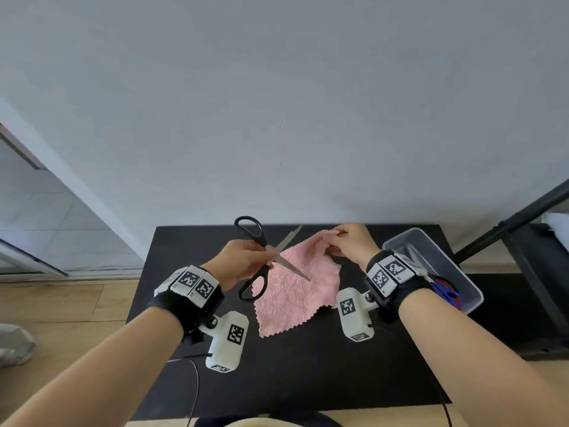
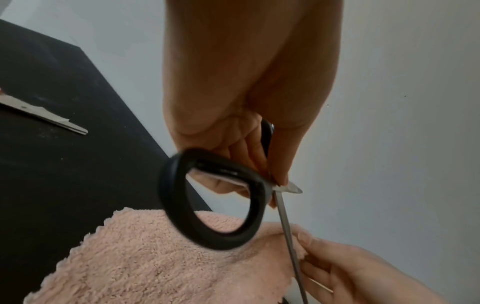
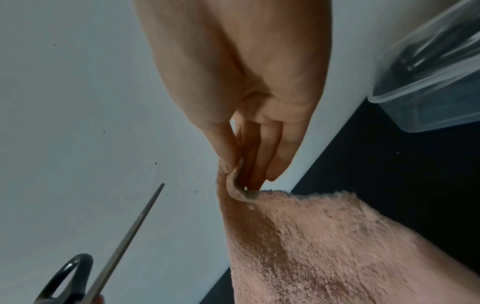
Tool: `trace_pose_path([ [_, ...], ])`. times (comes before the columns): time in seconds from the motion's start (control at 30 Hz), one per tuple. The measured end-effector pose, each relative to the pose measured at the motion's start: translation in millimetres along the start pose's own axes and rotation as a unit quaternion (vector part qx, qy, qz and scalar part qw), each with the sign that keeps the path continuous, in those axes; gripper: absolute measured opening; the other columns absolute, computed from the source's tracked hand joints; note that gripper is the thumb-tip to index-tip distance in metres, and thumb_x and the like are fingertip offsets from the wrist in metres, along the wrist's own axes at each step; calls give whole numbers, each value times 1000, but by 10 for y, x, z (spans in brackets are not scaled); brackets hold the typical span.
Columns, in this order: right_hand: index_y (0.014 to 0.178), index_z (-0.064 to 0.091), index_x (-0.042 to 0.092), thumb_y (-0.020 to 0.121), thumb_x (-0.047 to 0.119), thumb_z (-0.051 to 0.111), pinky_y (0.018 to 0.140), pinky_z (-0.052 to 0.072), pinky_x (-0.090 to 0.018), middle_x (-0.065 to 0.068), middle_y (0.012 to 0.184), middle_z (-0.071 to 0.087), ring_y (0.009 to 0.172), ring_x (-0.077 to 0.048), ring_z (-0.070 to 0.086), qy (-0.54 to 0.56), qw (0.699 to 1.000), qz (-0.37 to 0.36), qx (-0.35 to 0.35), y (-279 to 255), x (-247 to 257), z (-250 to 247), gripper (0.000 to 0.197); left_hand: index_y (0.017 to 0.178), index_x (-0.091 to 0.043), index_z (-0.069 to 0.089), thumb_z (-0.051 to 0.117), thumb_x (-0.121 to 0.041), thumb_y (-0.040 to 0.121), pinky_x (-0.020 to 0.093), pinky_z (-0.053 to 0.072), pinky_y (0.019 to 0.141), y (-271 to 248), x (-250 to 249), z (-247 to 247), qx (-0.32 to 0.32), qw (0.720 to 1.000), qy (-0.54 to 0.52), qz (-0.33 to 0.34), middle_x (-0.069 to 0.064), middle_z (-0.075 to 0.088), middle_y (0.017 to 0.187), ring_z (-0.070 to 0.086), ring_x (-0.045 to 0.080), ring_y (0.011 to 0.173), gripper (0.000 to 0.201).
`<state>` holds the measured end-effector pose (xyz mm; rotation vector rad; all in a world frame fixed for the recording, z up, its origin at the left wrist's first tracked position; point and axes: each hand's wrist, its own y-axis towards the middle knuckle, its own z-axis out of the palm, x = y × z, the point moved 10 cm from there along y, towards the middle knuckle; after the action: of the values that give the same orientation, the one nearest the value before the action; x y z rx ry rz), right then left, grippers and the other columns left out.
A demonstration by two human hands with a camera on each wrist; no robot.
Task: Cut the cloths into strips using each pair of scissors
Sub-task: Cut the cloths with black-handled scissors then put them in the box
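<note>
1. My left hand (image 1: 243,260) grips the black-handled scissors (image 1: 261,260) near the pivot, blades spread wide above the table (image 1: 308,380).
2. The pink cloth (image 1: 295,297) lies mid-table, its far corner lifted.
3. My right hand (image 1: 348,241) pinches that corner between thumb and fingers.
4. A clear bin (image 1: 446,266) at the right holds blue-and-red scissors (image 1: 446,291).
5. I can read no writing; the wristbands (image 1: 391,272) show only black-and-white square markers.

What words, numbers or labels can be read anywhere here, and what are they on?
None can be read.
Black-and-white square code markers on the wristbands and wrist camera housings: patterns, not text; tiny marks under them are too small to read.
Black-handled scissors, pink cloth, clear plastic box: no lettering visible.
</note>
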<state>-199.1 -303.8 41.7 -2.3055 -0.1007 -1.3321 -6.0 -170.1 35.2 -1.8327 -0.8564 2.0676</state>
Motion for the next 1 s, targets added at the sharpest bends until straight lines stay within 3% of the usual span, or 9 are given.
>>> trace_pose_path([
  [0.1, 69, 66, -5, 83, 10, 69, 77, 55, -50, -15, 66, 63, 67, -27, 61, -21, 999, -27, -11, -2, 72, -39, 21, 93, 5, 64, 67, -6, 86, 12, 46, 47, -51, -33, -9, -15, 999, -30, 16, 9, 65, 73, 59, 5, 46, 14],
  [0.23, 77, 69, 10, 86, 22, 68, 64, 51, -30, -8, 71, 65, 65, -17, 59, -31, 996, -64, 57, -132, 255, 155, 15, 91, 1, 66, 70, -6, 83, 20, 57, 63, -50, -26, 14, -23, 997, -76, 22, 15, 67, 86, 66, 17, 68, 11],
  [0.33, 83, 68, 17, 85, 25, 70, 74, 54, -30, -7, 84, 71, 76, -19, 66, -29, 988, -90, 121, -246, 349, 360, 9, 91, 2, 66, 71, -4, 81, 20, 57, 61, -44, -23, 73, -31, 996, -72, 30, 13, 69, 82, 68, 16, 65, 12],
  [0.43, 85, 69, 11, 84, 26, 71, 72, 50, -25, -11, 84, 72, 72, -13, 63, -25, 980, -109, 164, -331, 372, 508, 15, 92, 2, 67, 72, -5, 81, 19, 55, 60, -22, -1, 116, -39, 996, -67, 38, 13, 70, 82, 69, 16, 67, 15],
  [0.53, 78, 75, 14, 87, 35, 65, 67, 47, -19, 8, 69, 70, 64, -3, 59, 6, 982, -89, 167, -328, 310, 521, 25, 93, 1, 67, 73, -8, 81, 19, 53, 58, 24, 42, 115, -54, 995, -70, 38, 11, 70, 81, 69, 14, 66, 16],
  [0.7, 83, 72, 8, 80, 23, 75, 61, 47, -9, 4, 72, 70, 60, 5, 63, 10, 984, -95, 152, -282, 295, 517, 15, 96, 4, 68, 67, -10, 86, 17, 49, 55, 66, 43, 184, -52, 996, -59, 49, 9, 66, 76, 62, 11, 60, 17],
  [0.77, 81, 71, 13, 76, 23, 79, 66, 49, -9, 4, 76, 71, 65, 5, 65, 9, 984, -89, 155, -271, 287, 551, 13, 96, 4, 70, 66, -13, 87, 18, 47, 57, 70, 16, 223, -51, 996, -45, 64, 9, 65, 76, 57, 12, 61, 19],
  [0.9, 93, 76, 13, 78, 31, 77, 72, 48, -13, 10, 78, 71, 71, 4, 64, -17, 981, -91, 168, -248, 309, 599, 24, 94, -1, 72, 65, -15, 88, 20, 47, 61, 99, -3, 266, -53, 994, -53, 76, 10, 66, 83, 58, 15, 70, 17],
  [1.0, 93, 75, 9, 83, 33, 71, 53, 39, -10, 5, 68, 65, 48, 4, 52, -54, 978, -100, 175, -248, 321, 629, 26, 93, 0, 71, 65, -14, 88, 22, 50, 64, 125, 11, 268, -52, 994, -66, 77, 11, 68, 85, 62, 16, 73, 16],
])
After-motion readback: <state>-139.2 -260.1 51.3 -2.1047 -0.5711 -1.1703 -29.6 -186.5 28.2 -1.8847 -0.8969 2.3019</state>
